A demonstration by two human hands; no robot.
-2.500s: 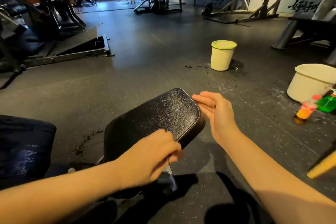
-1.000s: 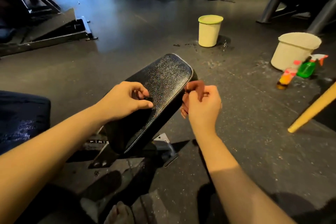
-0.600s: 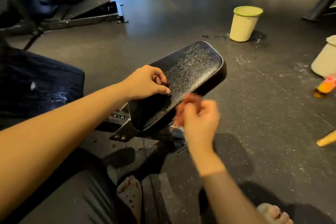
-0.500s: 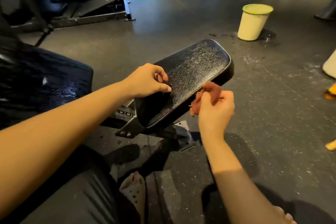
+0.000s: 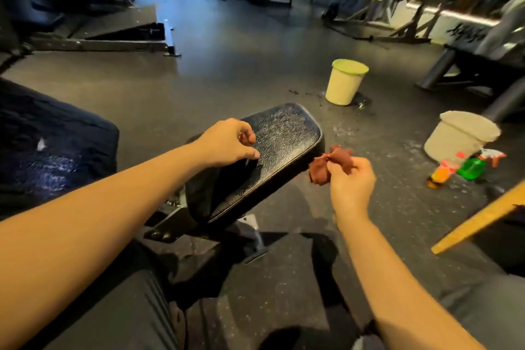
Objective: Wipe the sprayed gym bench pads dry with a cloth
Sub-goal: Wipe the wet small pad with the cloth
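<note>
The black bench seat pad [image 5: 284, 136] tilts up in front of me, speckled with spray droplets. My left hand [image 5: 227, 142] rests on the pad's near left part with its fingers curled, thumb touching the surface; I see nothing in it. My right hand [image 5: 352, 182] is off the pad's right edge, in the air, and pinches a crumpled reddish-brown cloth [image 5: 331, 163]. The cloth is clear of the pad. At the far left lies a second dark pad [image 5: 42, 150] with a wet sheen.
A cream bin with a green rim [image 5: 345, 81] stands on the floor beyond the pad. At right are a white bucket [image 5: 460, 136], a green spray bottle [image 5: 471, 167], an orange bottle [image 5: 439, 175] and a slanted yellow wooden handle [image 5: 477, 221]. Gym machines line the back.
My right hand has drawn the cloth out to the right, away from the pad's side. My left hand has stayed curled on the pad. The camera has tilted up.
</note>
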